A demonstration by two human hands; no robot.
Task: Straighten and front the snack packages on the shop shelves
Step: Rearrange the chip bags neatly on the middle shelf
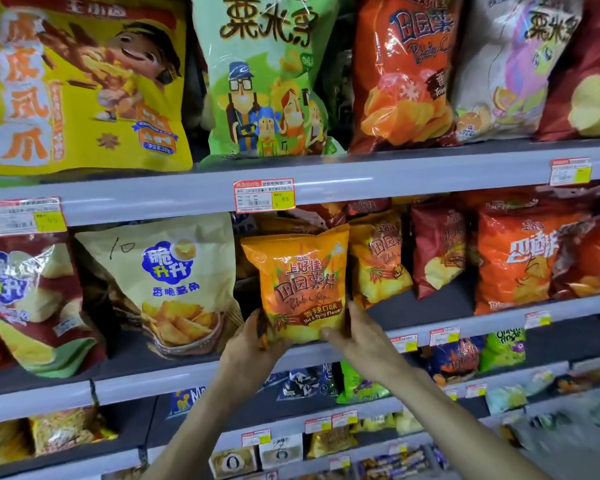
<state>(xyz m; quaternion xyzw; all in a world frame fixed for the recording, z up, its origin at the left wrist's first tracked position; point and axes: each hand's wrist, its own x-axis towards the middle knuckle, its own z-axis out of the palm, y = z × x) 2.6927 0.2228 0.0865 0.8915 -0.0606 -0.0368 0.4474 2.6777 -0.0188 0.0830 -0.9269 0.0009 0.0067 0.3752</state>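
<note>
Only one head cam, looking forward from just behind the left hand (pixel 253 344) and right hand (pixel 357 337), shelves (pixel 430 174) close up.

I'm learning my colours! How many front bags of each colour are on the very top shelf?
Yellow bag: 1
Green bag: 1
Orange bag: 1
White bag: 1
Dark red bag: 1
Total: 5

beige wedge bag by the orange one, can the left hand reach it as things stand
Likely yes, after letting go: the left hand grips the orange bag, and the beige wedge bag stands beside it, front unobstructed.
</note>
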